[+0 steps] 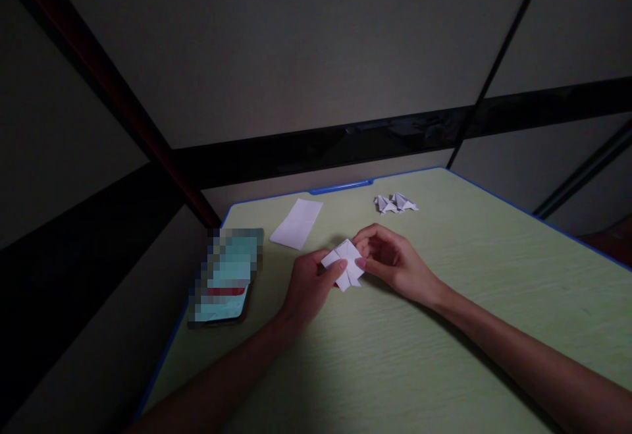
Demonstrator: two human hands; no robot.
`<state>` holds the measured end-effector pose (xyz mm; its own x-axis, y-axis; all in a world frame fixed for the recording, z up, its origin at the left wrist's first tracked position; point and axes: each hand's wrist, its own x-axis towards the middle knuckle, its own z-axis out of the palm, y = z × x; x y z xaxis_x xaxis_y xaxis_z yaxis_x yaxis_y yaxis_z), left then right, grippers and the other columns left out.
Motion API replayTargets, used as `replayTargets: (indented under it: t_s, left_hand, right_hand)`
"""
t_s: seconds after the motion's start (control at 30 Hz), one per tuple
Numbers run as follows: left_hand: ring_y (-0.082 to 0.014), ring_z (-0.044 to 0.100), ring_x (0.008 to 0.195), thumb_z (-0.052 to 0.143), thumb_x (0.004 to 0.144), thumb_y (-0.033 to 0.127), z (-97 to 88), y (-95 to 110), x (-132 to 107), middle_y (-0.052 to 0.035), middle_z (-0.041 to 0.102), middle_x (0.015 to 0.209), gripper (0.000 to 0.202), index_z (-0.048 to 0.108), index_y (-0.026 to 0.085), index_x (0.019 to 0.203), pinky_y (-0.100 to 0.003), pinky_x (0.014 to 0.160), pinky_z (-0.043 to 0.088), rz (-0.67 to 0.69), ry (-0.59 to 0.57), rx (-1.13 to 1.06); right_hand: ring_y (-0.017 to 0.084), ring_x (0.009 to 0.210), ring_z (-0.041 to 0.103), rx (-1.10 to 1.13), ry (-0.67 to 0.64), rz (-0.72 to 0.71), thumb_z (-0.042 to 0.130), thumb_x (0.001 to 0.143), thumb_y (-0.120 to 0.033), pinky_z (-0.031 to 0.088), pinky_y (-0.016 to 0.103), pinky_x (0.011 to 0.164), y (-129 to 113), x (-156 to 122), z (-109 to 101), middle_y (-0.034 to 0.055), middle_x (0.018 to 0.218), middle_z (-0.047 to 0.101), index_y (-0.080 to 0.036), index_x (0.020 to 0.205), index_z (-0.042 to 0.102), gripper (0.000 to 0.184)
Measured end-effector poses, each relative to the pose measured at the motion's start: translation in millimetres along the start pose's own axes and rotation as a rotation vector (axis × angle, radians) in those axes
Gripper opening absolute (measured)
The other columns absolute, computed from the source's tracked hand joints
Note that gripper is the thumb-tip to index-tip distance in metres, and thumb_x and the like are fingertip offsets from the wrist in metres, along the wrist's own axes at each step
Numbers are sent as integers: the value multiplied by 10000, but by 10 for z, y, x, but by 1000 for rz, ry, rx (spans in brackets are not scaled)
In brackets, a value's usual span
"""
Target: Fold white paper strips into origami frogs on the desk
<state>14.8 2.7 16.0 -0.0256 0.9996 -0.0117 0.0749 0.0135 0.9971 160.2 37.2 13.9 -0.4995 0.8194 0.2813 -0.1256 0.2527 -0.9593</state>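
A small piece of folded white paper (351, 269) is held up over the table between my two hands. My left hand (312, 279) pinches it from the left, with the thumb lying flat across its front. From the right, my right hand (392, 259) grips its edge between thumb and fingers, the other fingers curled behind. Creases run across the paper, and pointed flaps stick out at its lower edge. A bit of red shows under the paper by my left thumb; I cannot make out what it is.
On the pale green table (469, 328) with a blue rim lie a white paper sheet (297, 223) and two folded paper figures (395, 203) at the back. A phone (230, 279) with a blurred, lit screen lies at the left. Behind stands a panelled wall or cabinet (320, 52).
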Motion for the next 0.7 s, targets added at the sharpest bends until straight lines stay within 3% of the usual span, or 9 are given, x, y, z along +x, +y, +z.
replayTargets:
  t_s: [0.17,0.37,0.53,0.7]
  left_hand:
    - [-73,393,482,542,654,310,-20,-64,14,26,471,505,209,522,114,587,-191,460,297,40,-83,82]
    - [-65,397,468,551,645,273,-18,-66,4,33,477,499,174,515,117,577,-183,451,291,20,-132,45]
    - [-71,433,459,599,593,232,9,-6,-13,24,528,493,135,556,107,561,-184,448,315,-29,-112,13]
    - [-102,527,508,600,605,233,1,-25,-7,-12,616,565,134,608,101,629,-201,495,373,-59,-122,-58]
  right_hand:
    - [74,563,420,-4,-16,38,588,670,-183,338,215,500,10,-11,24,-16,681,460,-158,823,449,208]
    - [55,475,379,46,6,94,614,652,-264,285,202,434,19,-5,40,-41,546,441,-147,656,471,185]
    - [63,513,437,105,23,51,628,643,-268,346,203,455,-17,8,55,-21,581,476,-142,562,484,207]
    - [83,569,495,164,-12,42,624,644,-216,401,223,482,-34,22,33,-2,672,487,-140,597,546,119]
